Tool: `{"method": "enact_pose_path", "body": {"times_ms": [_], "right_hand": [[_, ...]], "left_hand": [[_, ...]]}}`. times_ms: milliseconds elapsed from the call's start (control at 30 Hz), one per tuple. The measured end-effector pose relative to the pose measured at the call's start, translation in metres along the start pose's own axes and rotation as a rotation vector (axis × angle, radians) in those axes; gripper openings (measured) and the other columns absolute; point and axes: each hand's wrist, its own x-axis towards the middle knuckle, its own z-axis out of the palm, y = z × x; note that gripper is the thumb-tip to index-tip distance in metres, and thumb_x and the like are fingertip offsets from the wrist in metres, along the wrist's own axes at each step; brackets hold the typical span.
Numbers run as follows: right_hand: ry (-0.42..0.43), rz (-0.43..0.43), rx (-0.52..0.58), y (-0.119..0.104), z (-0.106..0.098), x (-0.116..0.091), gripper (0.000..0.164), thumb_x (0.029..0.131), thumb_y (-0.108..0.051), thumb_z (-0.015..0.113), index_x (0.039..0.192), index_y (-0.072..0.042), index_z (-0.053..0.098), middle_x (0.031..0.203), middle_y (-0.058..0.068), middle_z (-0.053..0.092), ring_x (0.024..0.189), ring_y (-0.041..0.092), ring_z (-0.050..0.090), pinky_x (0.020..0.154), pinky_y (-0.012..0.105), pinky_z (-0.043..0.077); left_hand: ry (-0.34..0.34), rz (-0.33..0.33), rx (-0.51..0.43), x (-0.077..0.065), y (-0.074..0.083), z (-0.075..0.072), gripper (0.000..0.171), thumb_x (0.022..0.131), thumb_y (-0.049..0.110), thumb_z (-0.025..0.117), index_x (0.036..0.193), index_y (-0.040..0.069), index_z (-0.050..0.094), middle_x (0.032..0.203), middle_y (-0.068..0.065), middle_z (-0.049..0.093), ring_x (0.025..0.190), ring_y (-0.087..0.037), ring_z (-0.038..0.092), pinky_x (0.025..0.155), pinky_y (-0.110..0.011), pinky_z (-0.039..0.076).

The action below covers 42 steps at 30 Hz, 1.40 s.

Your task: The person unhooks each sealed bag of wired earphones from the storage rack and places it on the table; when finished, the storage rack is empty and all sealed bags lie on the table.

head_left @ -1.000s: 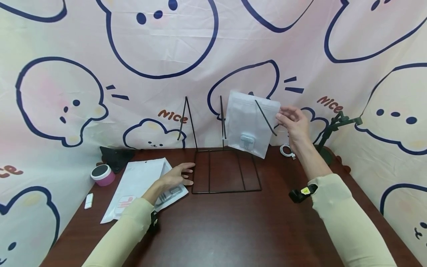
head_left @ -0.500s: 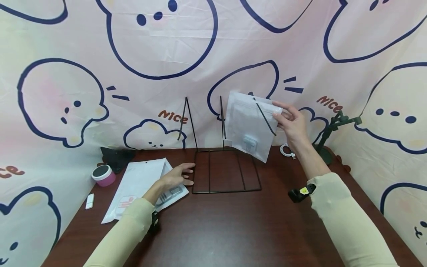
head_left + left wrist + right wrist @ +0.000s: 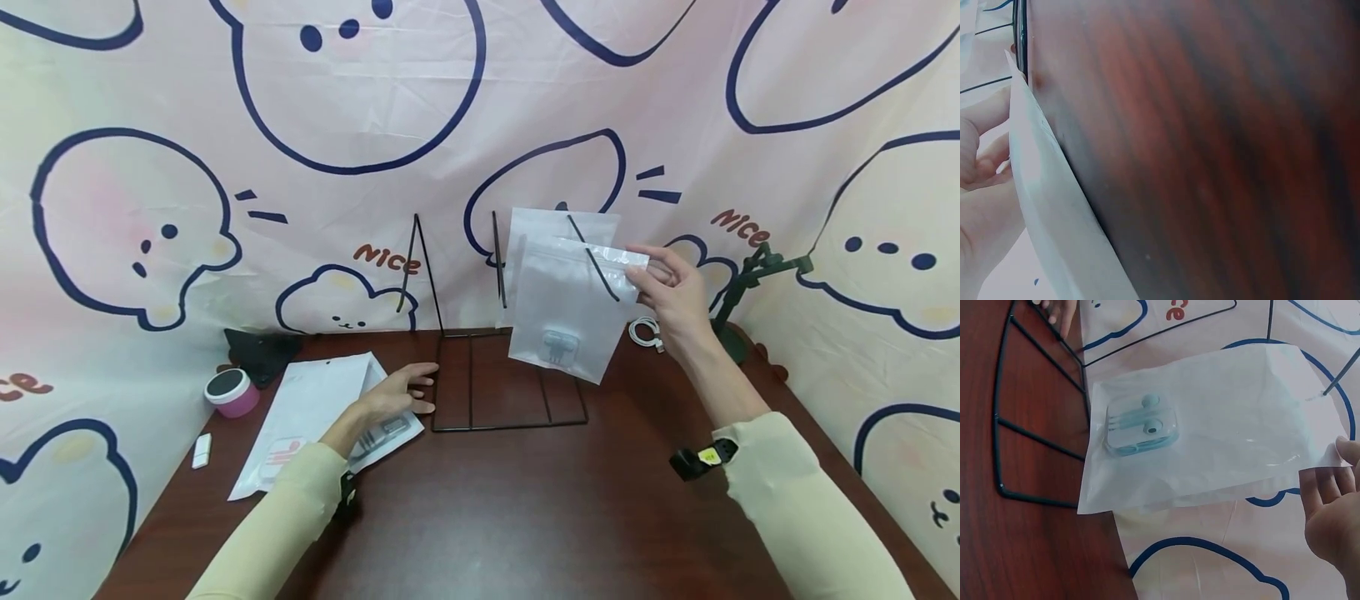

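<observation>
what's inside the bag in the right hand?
The frosted bag holds a clear case of white earphones; their cable and plug are not visible.

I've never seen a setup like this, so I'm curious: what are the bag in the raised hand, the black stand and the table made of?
Bag: frosted, semi-transparent plastic film, probably; the earphone case shows through. Stand: thin black rods, likely painted metal wire. Table: dark reddish wood grain with slight sheen, solid or veneer unclear.

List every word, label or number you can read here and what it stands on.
"Nice": on the backdrop cloth, left of the wire rack.
"Nice": on the cloth again, right of the right hand.
Red print on the flat pouch: too small.
Yellow tag on the right wristband: unreadable.
</observation>
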Motion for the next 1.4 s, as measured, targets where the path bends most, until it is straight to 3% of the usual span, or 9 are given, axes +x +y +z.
{"method": "enact_pose_path", "body": {"times_ms": [600,867,1133,1400], "right_hand": [[0.036,-0.008,-0.219,-0.03,-0.008,-0.059,0.052,0.08,-0.028,0.08,0.126,-0.009,0.064,0.109,-0.003,0.071,0.1,0.018,0.065,0.078,0.021,0.056],[-0.012,-0.04,-0.182,-0.04,-0.019,-0.084,0.044,0.085,-0.016,0.075,0.126,-0.005,0.063,0.103,-0.001,0.073,0.094,0.017,0.063,0.073,0.022,0.057],[-0.024,-0.131,-0.188,-0.052,-0.036,-0.102,0.039,0.088,-0.005,0.07,0.127,0.0,0.061,0.106,0.0,0.072,0.094,0.017,0.061,0.072,0.019,0.056],[0.038,-0.011,-0.198,-0.05,-0.07,-0.115,0.043,0.088,-0.008,0.07,0.13,-0.005,0.06,0.112,-0.007,0.07,0.095,0.008,0.066,0.072,0.018,0.056]], "left_hand": [[0.009,0.01,-0.017,0.0,-0.004,-0.002,0.076,0.088,0.0,0.068,0.153,0.012,0.03,0.153,-0.014,0.031,0.134,-0.034,0.04,0.106,-0.046,0.041],[0.003,0.001,-0.011,0.001,-0.002,-0.001,0.076,0.088,0.001,0.068,0.153,0.013,0.031,0.153,-0.013,0.03,0.133,-0.032,0.041,0.107,-0.045,0.041],[0.003,0.005,0.008,0.001,-0.001,-0.004,0.075,0.088,0.002,0.067,0.153,0.012,0.03,0.154,-0.013,0.029,0.133,-0.034,0.041,0.107,-0.046,0.041],[-0.003,0.009,0.017,0.002,-0.002,-0.004,0.076,0.088,0.003,0.069,0.153,0.013,0.03,0.154,-0.013,0.029,0.133,-0.033,0.041,0.107,-0.046,0.041]]}}
